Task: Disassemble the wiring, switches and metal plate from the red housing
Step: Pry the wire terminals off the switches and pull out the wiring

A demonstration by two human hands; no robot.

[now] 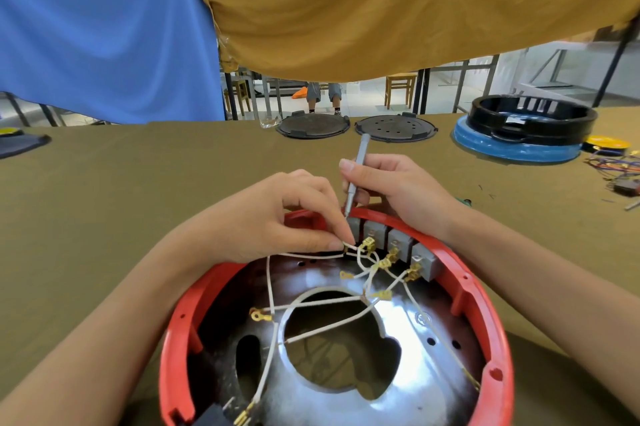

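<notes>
The round red housing [483, 290] lies open side up at the bottom centre. Inside it sits a shiny metal plate [408, 356] with a large central hole. White wires [322, 302] with brass terminals cross over the plate. Several grey switches [398, 240] line the housing's far wall. My left hand [277, 218] pinches a white wire end beside the leftmost switch. My right hand [394, 186] grips a slim grey screwdriver [356, 173], its tip down at that same switch.
Olive cloth covers the table [138, 218]. At the far edge lie two black round lids [313, 126], a black ring stacked on a blue base [526, 128], a yellow disc [607, 142] and loose coloured wires [616, 166]. Blue and mustard cloths hang behind.
</notes>
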